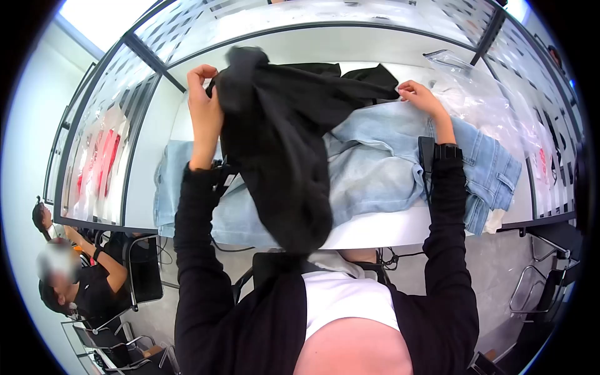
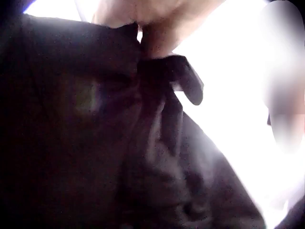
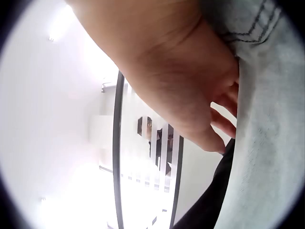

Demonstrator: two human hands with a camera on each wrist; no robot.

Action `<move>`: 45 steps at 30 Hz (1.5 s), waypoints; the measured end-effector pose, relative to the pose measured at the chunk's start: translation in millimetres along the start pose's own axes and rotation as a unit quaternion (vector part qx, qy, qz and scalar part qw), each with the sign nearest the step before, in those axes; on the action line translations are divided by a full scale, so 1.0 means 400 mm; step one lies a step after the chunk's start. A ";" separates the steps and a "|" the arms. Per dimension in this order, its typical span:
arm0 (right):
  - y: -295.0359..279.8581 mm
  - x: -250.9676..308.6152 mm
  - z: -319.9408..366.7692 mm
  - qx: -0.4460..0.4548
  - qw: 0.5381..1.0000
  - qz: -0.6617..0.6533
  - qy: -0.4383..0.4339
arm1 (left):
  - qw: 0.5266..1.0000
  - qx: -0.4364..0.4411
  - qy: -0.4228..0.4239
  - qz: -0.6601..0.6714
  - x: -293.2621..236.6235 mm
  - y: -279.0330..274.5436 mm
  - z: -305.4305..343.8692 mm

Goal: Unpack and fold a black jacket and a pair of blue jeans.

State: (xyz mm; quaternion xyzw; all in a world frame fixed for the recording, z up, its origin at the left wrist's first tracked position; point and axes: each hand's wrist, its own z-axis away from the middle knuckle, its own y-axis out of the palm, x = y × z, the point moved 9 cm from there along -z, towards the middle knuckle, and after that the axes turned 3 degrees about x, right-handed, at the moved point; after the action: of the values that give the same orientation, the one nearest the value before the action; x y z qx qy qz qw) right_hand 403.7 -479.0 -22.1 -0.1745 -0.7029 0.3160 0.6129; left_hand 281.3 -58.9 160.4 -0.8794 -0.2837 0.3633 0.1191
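Observation:
A black garment [image 1: 275,119] is held up in front of the body, its lower part hanging in folds over the table's front edge. At its upper left my left hand [image 1: 205,112] grips the cloth; in the left wrist view the dark fabric [image 2: 81,129] bunches just below the fingers. My right hand [image 1: 425,103] pinches the garment's far right corner between thumb and fingers. The right wrist view shows black cloth [image 3: 209,200] running down from those fingertips. Under the garment, light blue jeans [image 1: 375,162] lie spread across the table, their waist end to the right.
Clear plastic bags [image 1: 481,94] lie at the table's back right. Framed panels [image 1: 150,56] enclose the table's back and sides. Red items in plastic [image 1: 100,156] show at the left panel. Another person [image 1: 81,281] sits at the lower left, near chairs.

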 end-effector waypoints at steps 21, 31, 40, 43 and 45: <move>0.032 0.004 0.030 0.053 0.998 0.015 -0.026 | 0.771 -0.566 -0.259 -0.132 0.333 -0.852 -0.142; 0.037 -0.009 0.036 0.047 0.998 -0.008 -0.034 | 0.922 -0.078 0.001 -0.380 0.171 -0.460 -0.217; -0.053 0.161 0.147 -0.054 0.994 -0.039 -0.083 | 0.840 0.533 0.021 -0.104 0.117 0.229 0.316; -0.094 0.256 0.260 -0.074 0.992 -0.023 -0.097 | 0.846 0.522 -0.013 -0.108 0.103 0.239 0.355; -0.116 0.287 0.333 -0.093 0.991 -0.010 -0.101 | 0.847 0.520 -0.028 -0.104 0.080 0.220 0.346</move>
State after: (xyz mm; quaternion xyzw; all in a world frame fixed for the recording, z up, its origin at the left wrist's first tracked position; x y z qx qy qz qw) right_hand 259.2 -471.5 88.0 -0.1906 -0.7890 0.2593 0.5234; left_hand 238.3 -111.1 7.5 -0.6432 -0.1463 0.4675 0.5885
